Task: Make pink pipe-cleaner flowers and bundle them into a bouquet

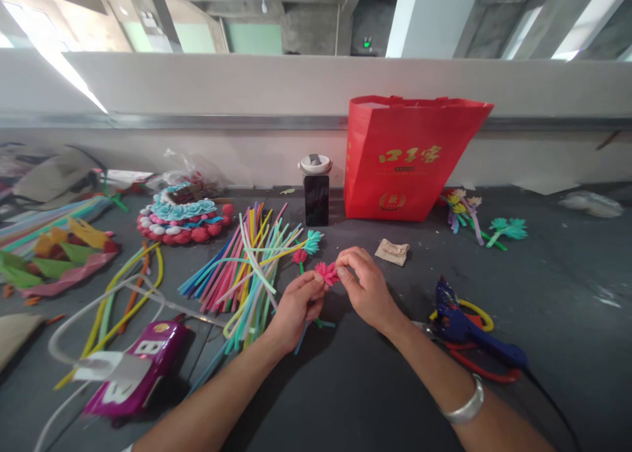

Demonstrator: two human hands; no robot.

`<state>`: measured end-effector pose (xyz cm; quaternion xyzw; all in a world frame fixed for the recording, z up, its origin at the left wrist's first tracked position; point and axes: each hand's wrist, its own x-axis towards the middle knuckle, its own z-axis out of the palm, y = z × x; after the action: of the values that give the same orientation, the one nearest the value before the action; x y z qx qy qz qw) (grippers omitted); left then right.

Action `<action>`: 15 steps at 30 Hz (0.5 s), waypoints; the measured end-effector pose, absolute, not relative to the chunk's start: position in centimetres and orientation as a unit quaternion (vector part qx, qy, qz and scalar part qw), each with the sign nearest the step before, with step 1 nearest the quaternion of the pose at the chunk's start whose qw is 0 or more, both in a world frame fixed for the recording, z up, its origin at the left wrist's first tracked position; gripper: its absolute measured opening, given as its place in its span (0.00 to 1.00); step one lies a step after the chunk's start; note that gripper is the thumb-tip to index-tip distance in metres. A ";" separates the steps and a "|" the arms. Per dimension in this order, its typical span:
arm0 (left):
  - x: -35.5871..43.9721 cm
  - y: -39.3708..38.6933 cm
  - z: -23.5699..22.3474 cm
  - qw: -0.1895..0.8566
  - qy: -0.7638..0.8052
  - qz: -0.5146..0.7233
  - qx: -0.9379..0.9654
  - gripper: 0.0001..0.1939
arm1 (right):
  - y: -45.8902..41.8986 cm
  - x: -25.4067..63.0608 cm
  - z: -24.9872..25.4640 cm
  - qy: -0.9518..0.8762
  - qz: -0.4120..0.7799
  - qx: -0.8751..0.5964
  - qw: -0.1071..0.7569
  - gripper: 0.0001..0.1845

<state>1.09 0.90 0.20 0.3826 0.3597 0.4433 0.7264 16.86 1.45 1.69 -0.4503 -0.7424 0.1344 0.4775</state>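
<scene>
Between my two hands is a bright pink pipe-cleaner flower. My left hand grips it from below and the left, thumb against the petals. With thumb and forefinger closed, my right hand pinches the petals on the right side. Just beyond my left hand lie a turquoise pipe-cleaner flower and a small red one on a green stem. A spread of loose, many-coloured pipe cleaners lies to the left of my hands. The lower stem of the pink flower is partly hidden by my left hand.
A blue glue gun rests over red-handled pliers on the right. A phone leans on a cup beside a red bag. A purple power strip with cables stands front left. Finished flowers lie back right.
</scene>
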 end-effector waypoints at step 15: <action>1.3 0.6 0.5 0.669 0.381 0.459 0.443 0.16 | 1.3 16.7 1.8 -0.736 0.110 -0.453 0.490 0.08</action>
<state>1.33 0.59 0.47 0.4428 0.3811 0.4588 0.6695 16.72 1.31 1.79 -0.4532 -0.7363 0.1098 0.4903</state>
